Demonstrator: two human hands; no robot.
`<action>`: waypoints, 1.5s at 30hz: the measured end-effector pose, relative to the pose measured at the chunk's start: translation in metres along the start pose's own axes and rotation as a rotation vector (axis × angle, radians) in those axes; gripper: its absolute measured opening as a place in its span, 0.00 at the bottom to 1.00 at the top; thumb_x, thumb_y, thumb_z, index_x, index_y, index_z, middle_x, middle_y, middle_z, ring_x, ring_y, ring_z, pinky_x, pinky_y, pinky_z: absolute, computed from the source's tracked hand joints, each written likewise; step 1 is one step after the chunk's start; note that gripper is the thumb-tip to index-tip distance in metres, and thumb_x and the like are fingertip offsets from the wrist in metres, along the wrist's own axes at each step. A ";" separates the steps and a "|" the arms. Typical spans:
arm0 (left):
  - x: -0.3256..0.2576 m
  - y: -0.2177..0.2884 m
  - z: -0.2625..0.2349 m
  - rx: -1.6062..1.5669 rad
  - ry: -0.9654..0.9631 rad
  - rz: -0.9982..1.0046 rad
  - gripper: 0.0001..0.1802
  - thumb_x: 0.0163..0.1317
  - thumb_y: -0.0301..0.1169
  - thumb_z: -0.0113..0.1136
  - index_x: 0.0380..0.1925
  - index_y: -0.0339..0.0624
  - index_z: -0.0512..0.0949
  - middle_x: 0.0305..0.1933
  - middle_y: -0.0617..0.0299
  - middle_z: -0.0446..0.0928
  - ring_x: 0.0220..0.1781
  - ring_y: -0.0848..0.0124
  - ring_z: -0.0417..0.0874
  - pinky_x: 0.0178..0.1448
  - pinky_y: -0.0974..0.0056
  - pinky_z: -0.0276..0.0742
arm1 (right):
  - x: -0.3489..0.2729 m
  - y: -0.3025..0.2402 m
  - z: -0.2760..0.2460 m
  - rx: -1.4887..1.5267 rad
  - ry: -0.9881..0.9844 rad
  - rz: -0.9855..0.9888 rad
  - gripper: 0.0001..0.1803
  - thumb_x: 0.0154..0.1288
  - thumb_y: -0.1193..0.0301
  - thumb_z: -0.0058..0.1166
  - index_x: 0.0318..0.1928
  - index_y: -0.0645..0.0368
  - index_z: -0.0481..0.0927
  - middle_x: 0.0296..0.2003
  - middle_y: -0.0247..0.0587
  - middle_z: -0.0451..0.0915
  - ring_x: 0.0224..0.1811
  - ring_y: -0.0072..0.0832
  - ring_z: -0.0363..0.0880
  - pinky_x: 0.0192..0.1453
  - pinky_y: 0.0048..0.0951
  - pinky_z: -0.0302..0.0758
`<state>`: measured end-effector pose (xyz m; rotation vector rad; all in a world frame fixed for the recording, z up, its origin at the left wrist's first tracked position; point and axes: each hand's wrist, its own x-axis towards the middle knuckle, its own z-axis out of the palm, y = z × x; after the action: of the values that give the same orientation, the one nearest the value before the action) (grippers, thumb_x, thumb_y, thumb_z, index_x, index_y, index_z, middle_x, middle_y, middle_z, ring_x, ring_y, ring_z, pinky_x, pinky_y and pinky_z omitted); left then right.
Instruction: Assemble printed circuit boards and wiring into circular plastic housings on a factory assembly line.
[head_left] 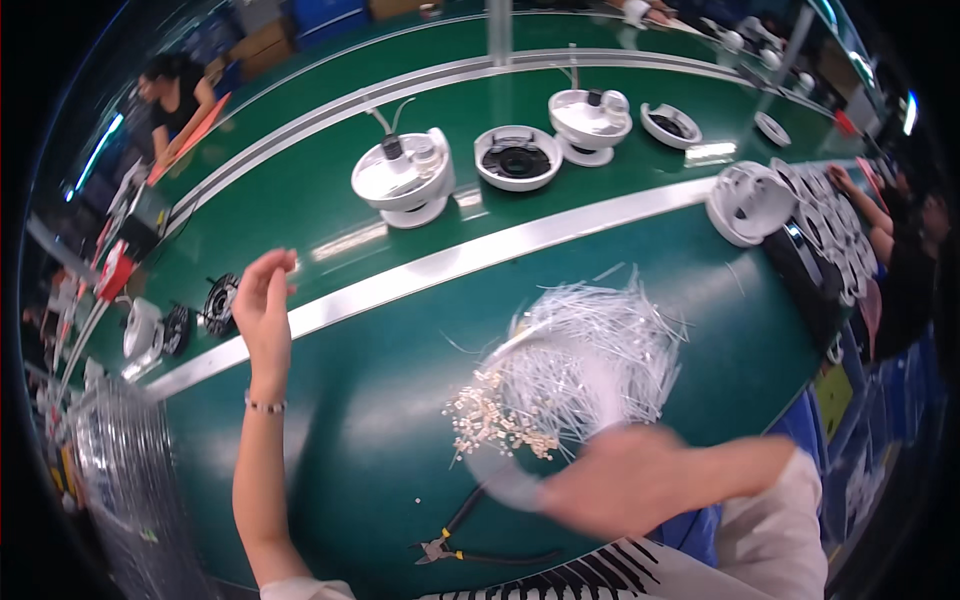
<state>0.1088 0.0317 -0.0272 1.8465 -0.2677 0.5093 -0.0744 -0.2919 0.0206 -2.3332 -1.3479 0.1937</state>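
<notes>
Curved white piece (503,482) arcs up-left from blurred right hand (615,485), grip impossible to tell.

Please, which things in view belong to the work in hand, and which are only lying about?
Probably in the work:
- pale strips, close to the blurred right hand
- small cream pieces beside them

Probably just lying about:
- black-handled pliers, untouched
- white round housing, at right
- black ring part, near the left hand

Green tabletop (370,400) gives passage left of the strip pile (640,335) — pliers (437,549) (handles splayed) obstruct the near side.
</notes>
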 end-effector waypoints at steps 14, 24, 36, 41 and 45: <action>-0.012 0.040 -0.038 -0.133 -0.007 0.024 0.12 0.61 0.25 0.45 0.44 0.35 0.71 0.45 0.56 0.75 0.48 0.73 0.74 0.43 0.72 0.71 | 0.051 -0.039 0.071 -0.033 0.084 -0.214 0.43 0.41 0.52 0.59 0.55 0.64 0.63 0.59 0.52 0.55 0.61 0.46 0.53 0.61 0.48 0.52; 0.006 0.053 0.027 -0.275 -0.121 0.079 0.12 0.62 0.27 0.45 0.45 0.36 0.70 0.46 0.57 0.75 0.49 0.73 0.74 0.45 0.71 0.71 | 0.011 -0.035 0.043 -0.172 -0.374 0.034 0.62 0.28 0.50 0.68 0.62 0.65 0.48 0.61 0.61 0.50 0.62 0.52 0.53 0.62 0.59 0.44; 0.029 0.058 0.059 -0.260 -0.195 0.121 0.12 0.60 0.24 0.47 0.43 0.35 0.71 0.44 0.56 0.75 0.48 0.73 0.74 0.45 0.71 0.71 | 0.016 -0.018 0.055 -0.434 0.085 -0.098 0.18 0.50 0.68 0.45 0.41 0.64 0.73 0.35 0.44 0.71 0.37 0.33 0.69 0.44 0.42 0.67; 0.067 0.035 0.092 -0.238 -0.183 0.176 0.10 0.56 0.22 0.50 0.39 0.36 0.74 0.43 0.57 0.76 0.47 0.72 0.75 0.45 0.70 0.72 | 0.030 0.036 -0.065 -0.727 0.274 -0.036 0.15 0.36 0.68 0.54 0.30 0.61 0.72 0.25 0.38 0.68 0.26 0.29 0.68 0.24 0.30 0.64; 0.104 0.016 0.114 0.207 -0.211 0.317 0.10 0.51 0.27 0.57 0.34 0.39 0.78 0.41 0.59 0.77 0.43 0.69 0.78 0.43 0.68 0.73 | 0.059 0.128 -0.168 -1.011 0.558 0.206 0.27 0.26 0.81 0.55 0.37 0.59 0.71 0.32 0.41 0.70 0.39 0.41 0.68 0.42 0.35 0.67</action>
<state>0.2178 -0.0738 0.0056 2.0751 -0.6794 0.5753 0.1126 -0.3466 0.1212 -2.9264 -1.0051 -1.2571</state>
